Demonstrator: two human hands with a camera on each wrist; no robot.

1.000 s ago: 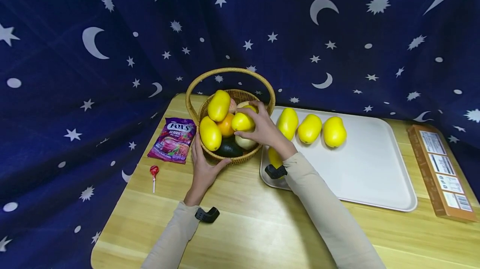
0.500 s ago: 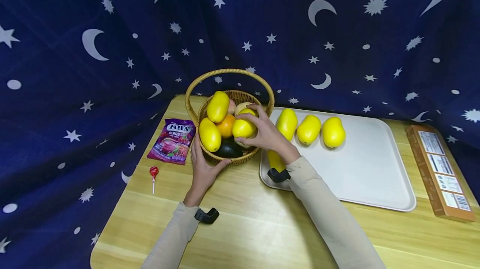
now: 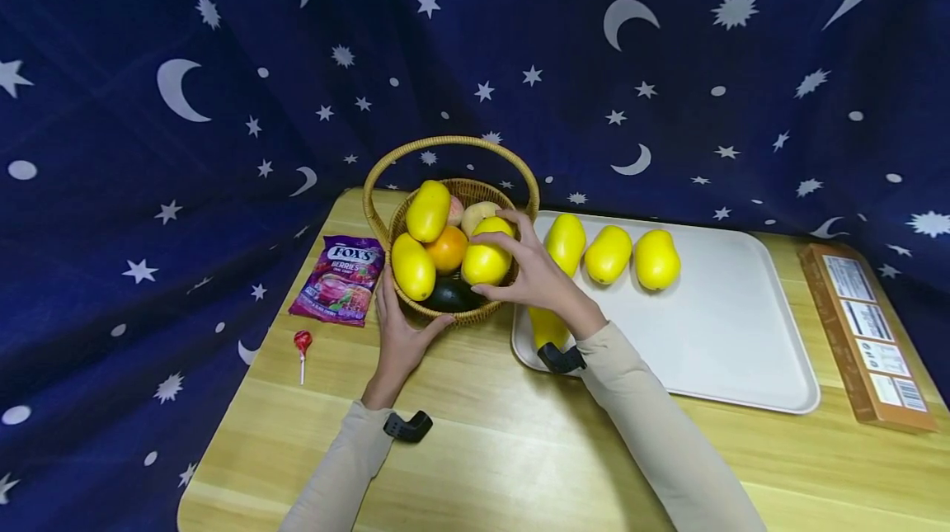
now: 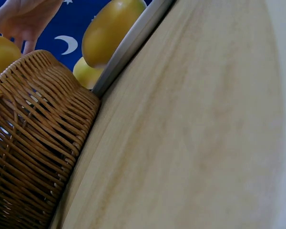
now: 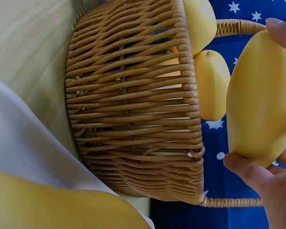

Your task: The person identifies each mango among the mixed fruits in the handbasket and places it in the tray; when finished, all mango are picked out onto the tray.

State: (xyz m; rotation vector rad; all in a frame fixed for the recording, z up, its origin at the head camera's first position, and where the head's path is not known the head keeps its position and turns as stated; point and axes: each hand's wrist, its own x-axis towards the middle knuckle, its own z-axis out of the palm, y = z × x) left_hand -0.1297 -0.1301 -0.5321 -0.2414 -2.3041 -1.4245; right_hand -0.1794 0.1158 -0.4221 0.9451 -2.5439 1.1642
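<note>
My right hand pinches a yellow mango between thumb and fingers, over the right side of a wicker basket. In the right wrist view this mango shows beyond the basket's rim, fingertips at both its ends. My left hand rests against the front left of the basket, fingers along its side and thumb spread across the front. Inside the basket are two more mangoes, an orange, a pale round fruit, a pinkish fruit and a dark glossy one.
A white tray right of the basket bears several mangoes, one partly under my right wrist. Left lie a purple candy bag and a red lollipop. A brown box stands far right. The basket's tall handle arches above.
The right hand has moved slightly right and toward me with the mango, which shows more fully. More of the pale fruit behind it is visible. The left hand stays at the basket.
</note>
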